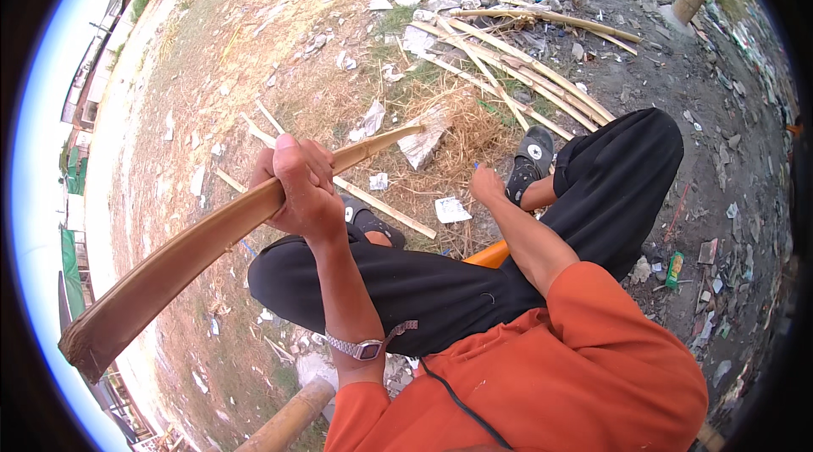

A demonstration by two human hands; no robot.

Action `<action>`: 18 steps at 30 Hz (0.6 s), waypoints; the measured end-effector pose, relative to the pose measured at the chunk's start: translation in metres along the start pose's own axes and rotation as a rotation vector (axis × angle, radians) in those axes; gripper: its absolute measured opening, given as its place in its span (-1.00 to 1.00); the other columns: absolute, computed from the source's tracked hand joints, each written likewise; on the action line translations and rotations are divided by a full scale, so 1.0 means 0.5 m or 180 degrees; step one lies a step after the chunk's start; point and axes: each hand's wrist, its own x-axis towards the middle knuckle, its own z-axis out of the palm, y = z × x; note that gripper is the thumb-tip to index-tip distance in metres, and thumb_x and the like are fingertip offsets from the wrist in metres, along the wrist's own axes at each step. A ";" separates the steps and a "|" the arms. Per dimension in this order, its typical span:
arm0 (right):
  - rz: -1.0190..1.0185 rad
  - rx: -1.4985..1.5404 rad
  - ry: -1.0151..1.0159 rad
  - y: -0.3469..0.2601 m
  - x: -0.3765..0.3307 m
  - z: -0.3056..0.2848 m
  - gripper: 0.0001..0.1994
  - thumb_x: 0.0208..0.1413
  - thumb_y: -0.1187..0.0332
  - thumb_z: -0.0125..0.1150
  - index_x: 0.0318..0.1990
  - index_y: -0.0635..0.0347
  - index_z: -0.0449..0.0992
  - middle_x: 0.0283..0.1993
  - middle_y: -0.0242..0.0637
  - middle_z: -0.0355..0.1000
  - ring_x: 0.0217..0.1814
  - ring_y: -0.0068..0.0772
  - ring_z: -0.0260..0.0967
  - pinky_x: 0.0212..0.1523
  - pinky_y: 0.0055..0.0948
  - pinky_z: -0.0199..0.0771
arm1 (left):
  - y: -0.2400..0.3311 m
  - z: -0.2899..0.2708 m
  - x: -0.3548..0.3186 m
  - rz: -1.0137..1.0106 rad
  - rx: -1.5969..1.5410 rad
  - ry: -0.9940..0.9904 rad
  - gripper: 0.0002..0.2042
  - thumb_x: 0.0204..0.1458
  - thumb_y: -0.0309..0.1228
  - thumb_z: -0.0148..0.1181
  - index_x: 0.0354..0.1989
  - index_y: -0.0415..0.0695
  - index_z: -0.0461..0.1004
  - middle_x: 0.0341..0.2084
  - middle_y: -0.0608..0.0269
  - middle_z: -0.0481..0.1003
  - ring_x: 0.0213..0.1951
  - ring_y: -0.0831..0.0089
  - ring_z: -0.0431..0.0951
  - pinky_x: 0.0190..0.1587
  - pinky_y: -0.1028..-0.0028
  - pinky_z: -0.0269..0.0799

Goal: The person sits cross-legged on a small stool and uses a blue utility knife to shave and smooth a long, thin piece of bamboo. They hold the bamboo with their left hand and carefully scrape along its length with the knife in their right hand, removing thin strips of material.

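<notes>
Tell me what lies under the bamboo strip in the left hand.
Under the bamboo strip, gripped by the left hand, lie dry grass ground, paper scraps and a thin stick. Ground directly beneath the strip is covered.

Our left hand (298, 185) is raised toward eleven o'clock, fingers curled tight in a closed grip, thumb up, forearm bare and nearly vertical. Our right hand (485, 185) reaches toward one o'clock, loosely closed, knuckles away from us, elbow bent beside the knee.
</notes>
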 end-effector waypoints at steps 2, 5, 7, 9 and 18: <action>-0.0041 0.0428 0.0093 0.009 -0.033 -0.002 -0.69 0.15 0.29 -0.12 -0.07 0.35 0.29 -0.21 0.15 0.43 -0.10 0.21 0.38 -0.09 0.03 0.35 | 0.004 0.000 0.006 0.0016 0.0016 0.0103 -0.65 0.02 -0.54 -0.05 -0.77 -0.01 0.05 -0.92 0.42 0.02 -0.88 0.65 -0.01 -0.72 0.55 0.08; -0.0831 0.1364 0.0372 -0.137 -0.054 -0.094 -0.71 0.20 0.21 -0.19 -0.15 0.30 0.26 -0.38 0.24 0.41 -0.26 0.36 0.34 -0.23 0.13 0.29 | -0.005 0.008 0.022 0.0009 0.0048 0.0211 -0.64 0.04 -0.55 -0.05 -0.77 -0.03 0.06 -0.94 0.40 0.05 -0.89 0.65 0.00 -0.71 0.56 0.10; -0.1222 0.1623 0.0368 -0.212 -0.104 -0.120 -0.74 0.21 0.24 -0.20 -0.21 0.30 0.24 -0.48 0.25 0.39 -0.35 0.40 0.33 -0.28 0.16 0.27 | -0.009 0.007 0.031 0.0112 0.0125 0.0301 -0.63 0.05 -0.54 -0.05 -0.77 -0.03 0.05 -0.94 0.40 0.07 -0.89 0.66 0.00 -0.73 0.58 0.11; -0.1186 0.1379 0.0256 -0.226 -0.110 -0.092 -0.75 0.21 0.26 -0.21 -0.20 0.30 0.23 -0.51 0.27 0.37 -0.37 0.40 0.33 -0.29 0.16 0.28 | -0.017 0.010 0.036 0.0124 0.0129 0.0350 -0.63 0.05 -0.54 -0.05 -0.77 -0.03 0.05 -0.94 0.40 0.07 -0.89 0.66 0.00 -0.73 0.58 0.12; -0.1457 0.0892 -0.0024 -0.247 -0.123 -0.107 -0.78 0.20 0.35 -0.25 -0.11 0.30 0.18 -0.43 0.29 0.40 -0.31 0.30 0.41 -0.26 0.13 0.36 | -0.019 -0.023 0.041 0.0135 0.0258 0.0321 -0.65 0.06 -0.53 -0.07 -0.76 -0.03 0.06 -0.92 0.42 0.03 -0.89 0.67 0.00 -0.71 0.58 0.15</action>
